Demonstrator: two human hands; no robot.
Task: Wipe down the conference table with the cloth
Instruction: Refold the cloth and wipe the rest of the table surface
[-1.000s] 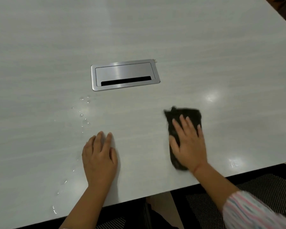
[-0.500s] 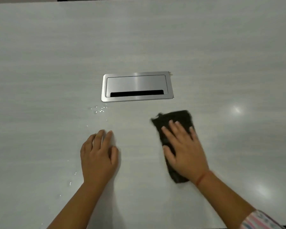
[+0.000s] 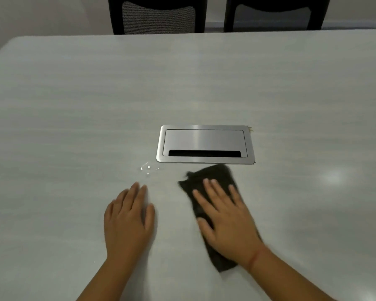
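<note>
A pale wood-grain conference table (image 3: 74, 105) fills the view. A dark folded cloth (image 3: 213, 174) lies on it just in front of the metal cable hatch. My right hand (image 3: 226, 220) presses flat on the cloth with straight, spread fingers; the cloth's far end and near corner stick out from under it. My left hand (image 3: 128, 220) rests flat on the bare table to the left of the cloth, fingers together. A small patch of water drops (image 3: 149, 168) sits just beyond my left fingertips.
A brushed-metal cable hatch (image 3: 205, 144) with a dark slot is set into the table just beyond the cloth. Two dark chairs (image 3: 159, 15) (image 3: 276, 11) stand behind the table's far edge. Ceiling light glares on the right (image 3: 332, 177).
My right hand has slid the cloth left and away from me, up to the hatch's front edge. The view has tilted up, revealing the far edge and chairs. My left hand stays flat.
</note>
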